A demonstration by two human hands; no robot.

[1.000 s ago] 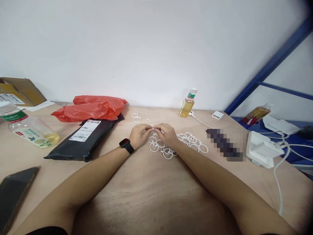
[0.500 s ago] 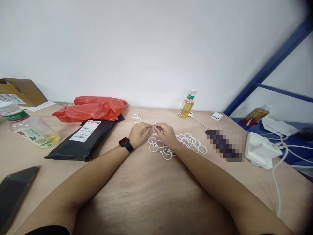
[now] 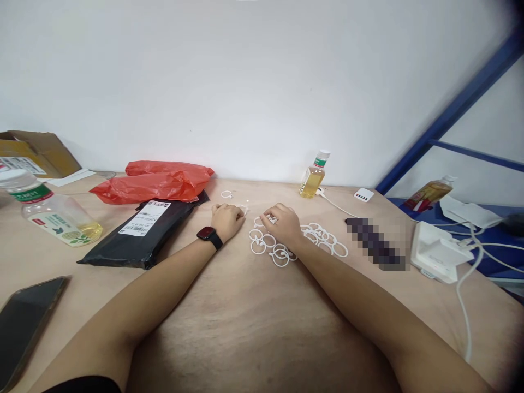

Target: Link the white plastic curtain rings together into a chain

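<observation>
White rings point(image 3: 318, 235) were strewn on counter point(image 3: 221, 267), partly hidden by right hand point(image 3: 282, 222). Right hand half-curled; whether anything was held could not be told. Left hand point(image 3: 226, 219) loosely curled, blurred white piece point(image 3: 244, 208) seen at fingertips, grip unclear. Lone ring point(image 3: 231, 195) seen beyond.

A smartwatch point(image 3: 206, 233) circles the left wrist: 1 rounded-rectangular case, a dark glossy screen with a faint reddish tint, and a plain black strap point(image 3: 216, 241). Above the left elbow, 1 black sleeve point(image 3: 84, 385) ends in a curved hem. The left hand point(image 3: 227, 221) and right hand point(image 3: 283, 222) are bare.
</observation>
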